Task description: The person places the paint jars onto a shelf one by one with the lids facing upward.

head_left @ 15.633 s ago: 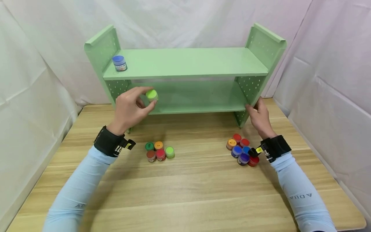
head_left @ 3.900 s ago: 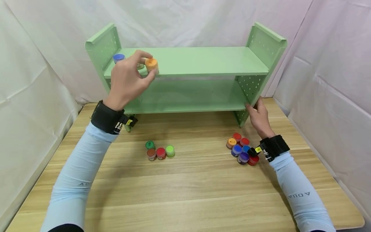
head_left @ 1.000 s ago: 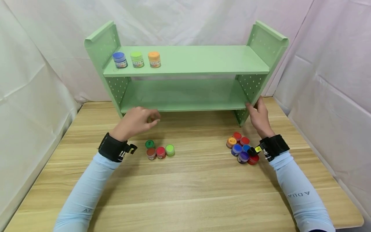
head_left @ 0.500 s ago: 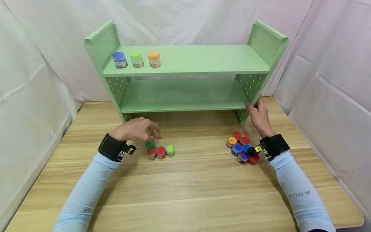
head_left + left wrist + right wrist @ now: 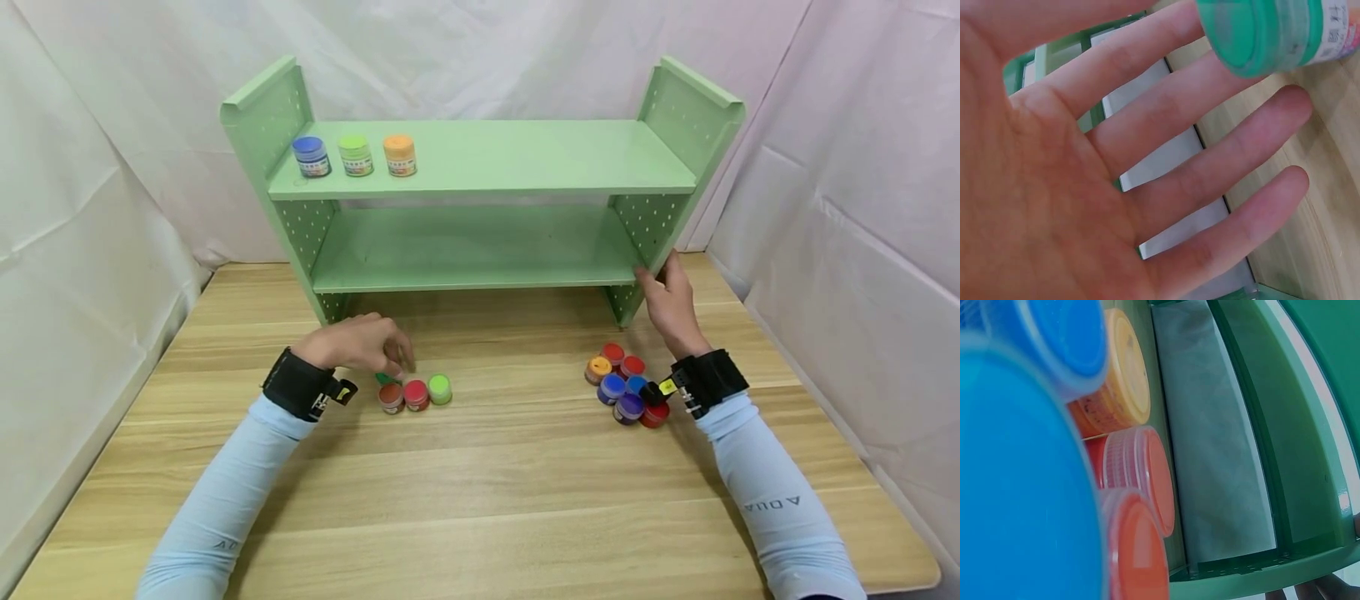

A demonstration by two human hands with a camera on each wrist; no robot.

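My left hand (image 5: pixel 367 343) is at the left cluster of paint jars, thumb and fingertips over the green paint jar (image 5: pixel 386 378), hiding part of its lid. In the left wrist view its fingers are spread and fairly straight; the labelled green jar (image 5: pixel 1260 37) overlaps the index and middle fingertips, and the thumb tip is out of frame. Beside it stand a brown jar (image 5: pixel 391 398), a red jar (image 5: pixel 416 395) and a light green jar (image 5: pixel 440 389). My right hand (image 5: pixel 672 307) grips the right side panel of the green shelf (image 5: pixel 480 246), thumb in front, other fingers mostly hidden.
Blue (image 5: pixel 311 157), light green (image 5: pixel 356 156) and orange (image 5: pixel 400 156) paint jars stand in a row on the upper board's left part. Below my right wrist, red, orange, blue and purple jars (image 5: pixel 628 408) crowd together on the wooden table (image 5: pixel 510 500). White cloth (image 5: pixel 480 58) hangs behind.
Since the earliest frame, a light green and an orange jar have been set on the upper board. My left hand has come down to the green jar; my right hand keeps its hold.
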